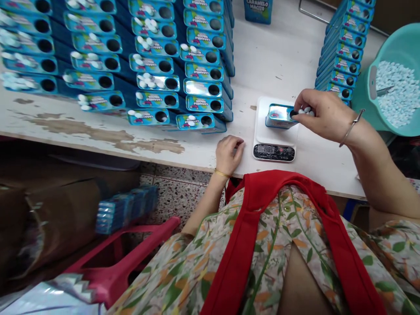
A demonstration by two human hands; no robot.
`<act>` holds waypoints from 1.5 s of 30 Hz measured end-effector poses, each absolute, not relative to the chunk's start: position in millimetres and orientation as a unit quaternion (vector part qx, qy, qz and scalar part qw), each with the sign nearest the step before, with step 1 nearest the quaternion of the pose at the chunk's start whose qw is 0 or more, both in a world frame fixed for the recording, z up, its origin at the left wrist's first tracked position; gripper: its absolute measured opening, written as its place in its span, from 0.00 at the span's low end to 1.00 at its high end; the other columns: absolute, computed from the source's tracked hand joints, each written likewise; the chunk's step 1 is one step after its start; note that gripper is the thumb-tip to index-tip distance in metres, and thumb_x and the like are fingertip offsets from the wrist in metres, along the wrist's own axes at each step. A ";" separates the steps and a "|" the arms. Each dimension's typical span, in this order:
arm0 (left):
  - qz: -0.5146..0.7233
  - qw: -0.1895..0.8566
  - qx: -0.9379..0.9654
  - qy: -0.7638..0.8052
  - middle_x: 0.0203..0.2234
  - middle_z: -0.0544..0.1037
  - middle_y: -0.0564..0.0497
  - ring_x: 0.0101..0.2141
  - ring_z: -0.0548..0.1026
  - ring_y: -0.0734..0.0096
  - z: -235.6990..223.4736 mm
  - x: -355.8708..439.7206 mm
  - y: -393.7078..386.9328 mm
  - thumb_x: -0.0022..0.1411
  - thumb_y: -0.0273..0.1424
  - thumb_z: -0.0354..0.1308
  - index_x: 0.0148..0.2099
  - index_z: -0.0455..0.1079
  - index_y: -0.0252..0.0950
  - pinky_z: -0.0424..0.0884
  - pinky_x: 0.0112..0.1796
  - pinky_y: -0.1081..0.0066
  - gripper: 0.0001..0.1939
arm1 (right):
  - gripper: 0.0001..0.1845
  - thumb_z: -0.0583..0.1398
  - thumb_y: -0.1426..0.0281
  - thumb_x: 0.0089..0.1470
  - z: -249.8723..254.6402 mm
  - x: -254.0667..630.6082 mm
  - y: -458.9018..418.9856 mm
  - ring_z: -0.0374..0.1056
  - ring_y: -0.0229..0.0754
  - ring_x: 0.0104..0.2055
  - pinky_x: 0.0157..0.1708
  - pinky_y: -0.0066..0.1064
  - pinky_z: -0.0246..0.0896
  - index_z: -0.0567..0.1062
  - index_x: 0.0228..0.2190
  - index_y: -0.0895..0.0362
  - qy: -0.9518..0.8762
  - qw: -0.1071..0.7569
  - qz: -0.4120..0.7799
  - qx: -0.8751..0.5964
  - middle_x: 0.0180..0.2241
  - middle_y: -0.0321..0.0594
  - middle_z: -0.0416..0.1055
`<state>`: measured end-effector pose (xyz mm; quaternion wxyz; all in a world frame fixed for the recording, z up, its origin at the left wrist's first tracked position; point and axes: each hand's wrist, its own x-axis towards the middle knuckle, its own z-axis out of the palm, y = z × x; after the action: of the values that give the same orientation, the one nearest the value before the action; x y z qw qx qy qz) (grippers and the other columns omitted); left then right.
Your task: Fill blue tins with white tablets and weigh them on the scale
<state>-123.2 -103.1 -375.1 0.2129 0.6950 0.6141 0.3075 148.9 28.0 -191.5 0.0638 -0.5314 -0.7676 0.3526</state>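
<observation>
My right hand (324, 109) is closed on several small white candies (306, 111), held at the round hole in one end of a blue tin (279, 114). That tin stands on a white digital scale (265, 136), whose lit display shows digits that look like 1485. My left hand (229, 154) rests at the table's front edge, left of the scale. Its fingers are curled in and nothing shows in them. Rows of blue tins (200, 70) with round holes fill the table's left side, and white candies lie on many of their tops.
A turquoise tub (367, 94) of white candies, with a metal utensil in it, stands at the right. Beside it runs another row of blue tins (344, 64). One tin (258, 11) is at the back. A pink stool (131, 258) and wrapped blue packs (113, 215) are below the table.
</observation>
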 end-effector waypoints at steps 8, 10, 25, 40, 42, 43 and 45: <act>0.302 0.211 0.695 0.617 0.31 0.77 0.48 0.34 0.73 0.63 -374.4 -122.4 -102.3 0.70 0.34 0.52 0.37 0.68 0.40 0.66 0.39 0.62 0.08 | 0.10 0.70 0.62 0.54 -176.9 161.3 20.0 0.61 0.36 0.25 0.25 0.31 0.56 0.76 0.31 0.52 -0.637 0.196 0.506 -0.547 0.24 0.33 0.66; 0.303 0.208 0.697 0.615 0.31 0.77 0.48 0.33 0.72 0.64 -374.9 -122.3 -102.0 0.70 0.34 0.52 0.37 0.68 0.40 0.66 0.38 0.63 0.08 | 0.15 0.73 0.59 0.51 -179.8 171.5 16.1 0.57 0.33 0.22 0.20 0.29 0.49 0.76 0.30 0.53 -0.568 0.245 0.569 -0.542 0.23 0.33 0.66; 0.300 0.209 0.694 0.620 0.31 0.76 0.49 0.33 0.71 0.64 -378.6 -123.2 -101.3 0.70 0.34 0.53 0.37 0.67 0.40 0.66 0.39 0.62 0.08 | 0.07 0.70 0.68 0.54 -185.0 156.0 12.3 0.58 0.31 0.21 0.20 0.28 0.50 0.77 0.30 0.54 -0.592 0.224 0.552 -0.543 0.22 0.31 0.67; 0.296 0.202 0.696 0.622 0.30 0.76 0.49 0.33 0.71 0.64 -377.5 -123.2 -101.3 0.70 0.34 0.53 0.36 0.68 0.40 0.65 0.38 0.62 0.08 | 0.04 0.67 0.68 0.56 -182.9 141.2 23.4 0.58 0.35 0.22 0.25 0.32 0.51 0.77 0.30 0.52 -0.601 0.249 0.532 -0.542 0.23 0.33 0.66; 0.301 0.196 0.701 0.617 0.30 0.76 0.49 0.32 0.71 0.64 -377.8 -123.1 -101.2 0.70 0.34 0.53 0.36 0.68 0.40 0.65 0.38 0.62 0.08 | 0.06 0.69 0.65 0.55 -186.4 150.4 21.6 0.57 0.34 0.22 0.22 0.32 0.48 0.77 0.30 0.52 -0.504 0.314 0.602 -0.533 0.25 0.34 0.68; 0.304 0.192 0.704 0.613 0.30 0.76 0.49 0.32 0.71 0.65 -378.1 -123.1 -101.0 0.70 0.34 0.53 0.36 0.68 0.40 0.65 0.38 0.63 0.08 | 0.07 0.69 0.65 0.54 -189.3 157.1 20.1 0.58 0.34 0.23 0.21 0.31 0.49 0.77 0.31 0.53 -0.465 0.336 0.622 -0.534 0.27 0.34 0.70; 0.310 0.186 0.708 0.607 0.30 0.76 0.49 0.32 0.71 0.65 -378.8 -123.4 -100.7 0.70 0.33 0.53 0.36 0.67 0.40 0.65 0.37 0.63 0.08 | 0.07 0.70 0.70 0.53 -196.9 172.9 15.6 0.62 0.33 0.26 0.23 0.28 0.55 0.78 0.33 0.54 -0.414 0.346 0.645 -0.541 0.30 0.35 0.72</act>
<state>-123.4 -100.7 -378.8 0.1862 0.7082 0.6066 0.3096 172.9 15.6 -196.9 0.3456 -0.5412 -0.4140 0.6452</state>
